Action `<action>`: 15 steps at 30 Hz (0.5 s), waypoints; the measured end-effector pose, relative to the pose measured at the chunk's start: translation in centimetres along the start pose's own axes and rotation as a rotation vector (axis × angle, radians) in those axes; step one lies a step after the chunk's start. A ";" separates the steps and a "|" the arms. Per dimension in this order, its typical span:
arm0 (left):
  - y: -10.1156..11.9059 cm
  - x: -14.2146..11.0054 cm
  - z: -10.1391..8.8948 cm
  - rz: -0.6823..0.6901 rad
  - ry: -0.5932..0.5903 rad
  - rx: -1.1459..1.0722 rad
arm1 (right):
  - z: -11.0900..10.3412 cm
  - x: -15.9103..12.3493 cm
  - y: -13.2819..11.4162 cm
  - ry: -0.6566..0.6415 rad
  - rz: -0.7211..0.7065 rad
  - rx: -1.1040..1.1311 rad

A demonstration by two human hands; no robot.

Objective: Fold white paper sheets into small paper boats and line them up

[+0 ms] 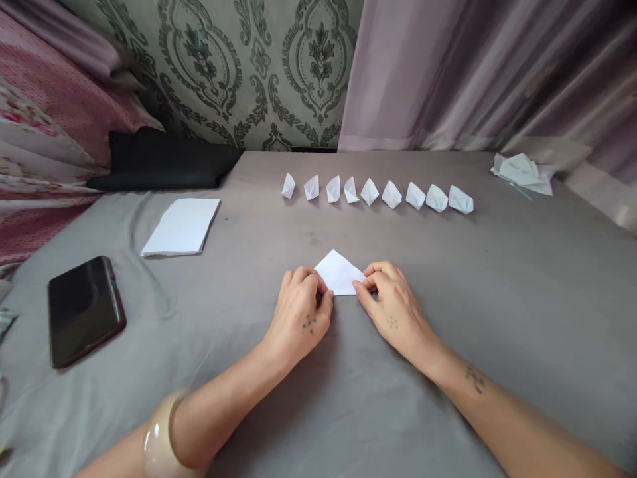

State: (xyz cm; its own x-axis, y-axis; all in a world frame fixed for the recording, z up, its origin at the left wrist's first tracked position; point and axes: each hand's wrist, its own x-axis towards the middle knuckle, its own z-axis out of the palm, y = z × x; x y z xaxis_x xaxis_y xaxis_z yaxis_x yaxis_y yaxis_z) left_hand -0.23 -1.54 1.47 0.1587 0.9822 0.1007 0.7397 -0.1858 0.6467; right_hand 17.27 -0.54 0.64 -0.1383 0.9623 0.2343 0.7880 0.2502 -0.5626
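A small folded sheet of white paper (341, 273) lies in front of me, its pointed corner facing away and a straight edge toward me. At its left corner, my left hand (302, 302) pinches the paper between thumb and fingers. The right corner is gripped by my right hand (391, 299), thumb near the lower edge and fingers above. Farther back stands a row of several small folded white paper pieces (369, 192), shaped like little boats.
On the left are a stack of white paper sheets (182, 227) and a dark phone (84, 311). Black cloth (169, 159) lies at the back left. Crumpled white papers (522, 171) sit at the far right. Grey cloth (497, 292) covers the surface; curtains (423, 73) hang behind.
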 end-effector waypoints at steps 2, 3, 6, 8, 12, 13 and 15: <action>0.0 0.1 -0.1 0.001 -0.020 0.030 | -0.1 0.0 -0.1 -0.007 0.008 0.014; 0.0 0.1 -0.1 0.006 -0.029 0.038 | -0.1 0.0 -0.1 -0.011 0.013 0.019; 0.0 0.2 -0.2 0.057 -0.066 0.040 | -0.1 0.0 -0.1 -0.015 0.024 0.024; 0.0 0.2 -0.2 0.109 -0.108 0.069 | 0.0 0.0 -0.1 -0.016 0.020 0.022; -0.3 0.1 -0.1 0.170 -0.156 0.177 | -0.1 0.0 0.1 -0.020 0.003 0.007; -0.4 0.0 -0.1 0.177 -0.157 0.196 | -0.2 -0.1 0.2 -0.019 0.000 0.001; -0.5 0.1 0.0 0.189 -0.156 0.224 | -0.4 -0.2 0.4 -0.018 -0.007 -0.025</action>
State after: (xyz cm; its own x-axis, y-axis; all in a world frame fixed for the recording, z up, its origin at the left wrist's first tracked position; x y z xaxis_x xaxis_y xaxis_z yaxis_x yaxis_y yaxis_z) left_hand -0.63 -1.37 1.14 0.3923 0.9168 0.0744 0.8102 -0.3827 0.4439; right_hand 17.84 -0.70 0.72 -0.1547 0.9623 0.2239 0.8019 0.2546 -0.5405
